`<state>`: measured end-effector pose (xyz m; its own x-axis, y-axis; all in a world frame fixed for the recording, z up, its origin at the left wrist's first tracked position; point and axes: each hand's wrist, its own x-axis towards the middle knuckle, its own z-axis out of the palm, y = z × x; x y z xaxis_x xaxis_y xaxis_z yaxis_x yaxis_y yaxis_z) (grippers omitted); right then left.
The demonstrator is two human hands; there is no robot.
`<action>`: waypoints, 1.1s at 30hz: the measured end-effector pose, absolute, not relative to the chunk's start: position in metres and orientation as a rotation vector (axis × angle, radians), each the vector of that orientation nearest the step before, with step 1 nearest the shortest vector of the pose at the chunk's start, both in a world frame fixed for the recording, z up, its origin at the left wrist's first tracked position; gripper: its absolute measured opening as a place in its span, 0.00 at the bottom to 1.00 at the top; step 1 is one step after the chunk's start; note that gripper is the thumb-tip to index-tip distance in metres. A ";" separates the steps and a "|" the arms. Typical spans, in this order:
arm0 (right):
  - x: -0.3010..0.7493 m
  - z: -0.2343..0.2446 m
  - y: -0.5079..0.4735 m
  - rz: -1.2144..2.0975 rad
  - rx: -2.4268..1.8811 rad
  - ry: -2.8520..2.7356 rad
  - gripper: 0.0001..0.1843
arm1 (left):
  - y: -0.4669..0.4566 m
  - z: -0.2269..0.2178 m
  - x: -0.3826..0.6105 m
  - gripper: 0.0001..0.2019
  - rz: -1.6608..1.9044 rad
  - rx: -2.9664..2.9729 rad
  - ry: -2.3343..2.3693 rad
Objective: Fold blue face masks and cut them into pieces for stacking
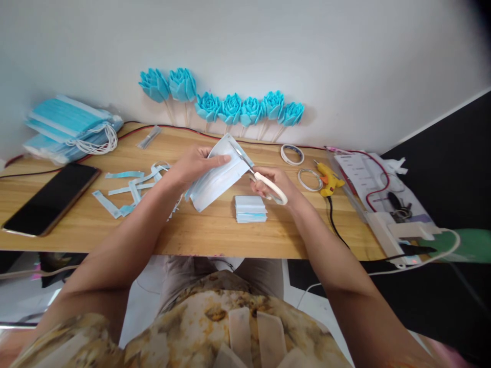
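Between thumb and fingers, my left hand (197, 163) grips an unfolded face mask sheet (220, 176), pale side up, tilted above the table. My right hand (271, 181) is closed round the white handles of a pair of scissors (268, 186). The scissors' blades lie across the sheet's upper right part, pointing up and left. Just below the hands, a stack of small cut mask pieces (250, 209) rests on the wood. Cut mask strips (135, 191) lie scattered left of my left hand, some hidden behind the forearm.
Blue flowers on sticks (231, 108) lean on the wall behind. Whole masks (69, 125) and a phone (51, 199) lie at left. To the right are tape rolls (292, 155), a yellow glue gun (329, 179) with a cord, and a power strip (387, 237).
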<state>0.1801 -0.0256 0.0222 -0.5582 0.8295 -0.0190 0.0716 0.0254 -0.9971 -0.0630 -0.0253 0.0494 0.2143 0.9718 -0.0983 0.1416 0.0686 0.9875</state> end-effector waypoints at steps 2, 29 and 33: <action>0.181 0.022 -0.025 1.598 -0.944 -1.687 0.20 | -0.025 0.049 -0.063 0.20 0.906 1.324 1.178; 0.181 0.025 -0.025 1.488 -0.906 -1.938 0.27 | -0.023 0.044 -0.064 0.20 0.964 1.444 1.123; 0.179 0.028 -0.026 1.464 -0.894 -1.952 0.30 | -0.023 0.042 -0.062 0.20 0.956 1.429 1.107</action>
